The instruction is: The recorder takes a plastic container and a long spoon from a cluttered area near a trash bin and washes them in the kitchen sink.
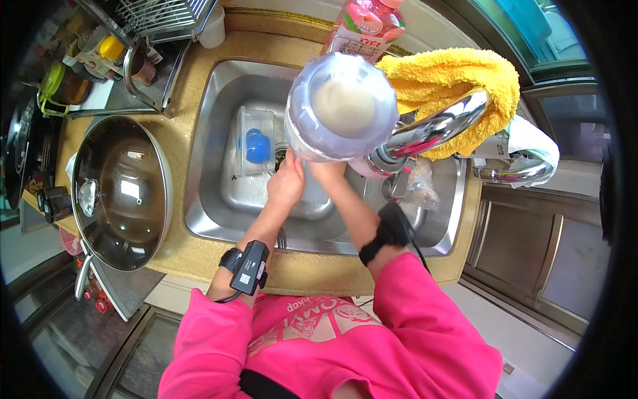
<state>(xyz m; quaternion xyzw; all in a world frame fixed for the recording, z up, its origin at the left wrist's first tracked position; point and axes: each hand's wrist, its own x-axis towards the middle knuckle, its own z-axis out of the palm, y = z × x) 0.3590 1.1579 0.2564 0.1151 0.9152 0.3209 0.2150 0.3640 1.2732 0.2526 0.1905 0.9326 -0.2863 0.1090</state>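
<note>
Over the steel sink (199, 199), a large translucent round faucet head or filter (341, 104) hides part of what lies beneath it. My left hand (286, 179) is just below its near edge, fingers close to something pale and translucent that I cannot make out. My right hand (326, 172) reaches under the same round part, its fingers hidden, so its hold cannot be told. A clear plastic container (242, 164) stands in the basin left of my hands, with a blue rounded object (258, 147) in it. The chrome faucet pipe (433, 124) rises on the right.
A wok or pan with a glass lid (124, 199) stands left of the sink. A yellow towel (463, 70) drapes over the faucet. Behind the sink stands a pink detergent bottle (369, 25). A dish rack (159, 20) is at the back left, and a plastic bag (422, 184) lies at the right.
</note>
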